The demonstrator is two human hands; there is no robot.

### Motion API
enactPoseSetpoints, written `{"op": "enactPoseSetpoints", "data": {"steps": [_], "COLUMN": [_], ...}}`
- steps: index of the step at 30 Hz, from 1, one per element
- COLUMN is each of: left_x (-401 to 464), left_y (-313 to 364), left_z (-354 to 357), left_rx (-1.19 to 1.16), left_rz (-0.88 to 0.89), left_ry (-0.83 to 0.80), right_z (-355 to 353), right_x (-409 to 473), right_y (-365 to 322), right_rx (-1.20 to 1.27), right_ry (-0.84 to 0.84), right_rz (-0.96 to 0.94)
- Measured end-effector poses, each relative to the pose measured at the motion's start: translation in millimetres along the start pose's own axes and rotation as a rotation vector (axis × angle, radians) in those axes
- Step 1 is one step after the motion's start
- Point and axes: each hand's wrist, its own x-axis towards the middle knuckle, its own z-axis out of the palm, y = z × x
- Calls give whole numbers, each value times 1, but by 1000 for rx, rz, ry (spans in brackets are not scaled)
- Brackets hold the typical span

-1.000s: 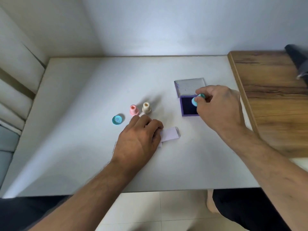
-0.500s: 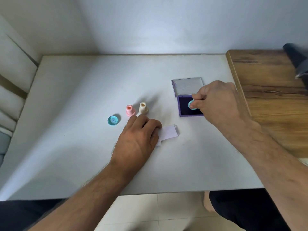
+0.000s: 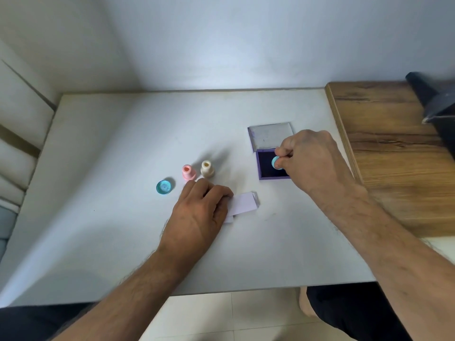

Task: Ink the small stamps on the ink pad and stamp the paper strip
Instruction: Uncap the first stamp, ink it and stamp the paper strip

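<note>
White laminate fills most of my view: the table (image 3: 103, 217) runs from the left edge to right of centre, and a brown wood-grain surface (image 3: 394, 156) butts against it in the upper right of the frame. A dark object (image 3: 435, 102) sits blurred at the right edge; I cannot tell what it is.

My left hand (image 3: 197, 217) lies knuckles-up just below the middle of the frame, fingers curled, pressing down on the left end of the pale paper strip (image 3: 243, 204). The strip looks folded into layers, and its free end sticks out to the right of the hand.

My right hand (image 3: 310, 161) reaches in from the lower right and pinches the teal stamp (image 3: 275, 162) between thumb and fingers. I hold the stamp over the dark ink pad (image 3: 267, 166), right of centre; I cannot tell whether it touches the ink. The pad sits in a purple tray, with its clear lid (image 3: 270, 135) lying open behind it.

Left of the pad, well apart from it, stand the cream stamp (image 3: 206, 169) and the pink stamp (image 3: 188, 172), upright and just beside each other, near my left fingertips. Further left lies a teal cap (image 3: 164, 187), flat on the table.
</note>
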Motion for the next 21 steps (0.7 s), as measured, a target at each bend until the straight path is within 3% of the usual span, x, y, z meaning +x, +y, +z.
{"op": "enactPoseSetpoints", "data": {"steps": [4,7,9,12,16,21], "left_x": [-4,-7,-6,-5,-7,-18], "left_y": [-2,-4,-3,-1,0,-12], "left_z": [-1,-5,-7,-7,-10,-26], "left_rx": [-27,-22,-43,-64,-127,-121], "left_rz": [-4,19,4,-4,-62,-13], "left_ry": [-10,-42,-59,-44,-9,-54], "right_z": [20,32,44,70,89,95], "right_x": [-18,-36,-53,-73,-72,-70], "right_y": [23,17,0,-20,-21,-17], "right_rx": [-90,192,723,1380,1577,1476], "right_ry": [328,469,355,6,-76,-53], "right_rz": [-315,-418,-301,19,194,186]}}
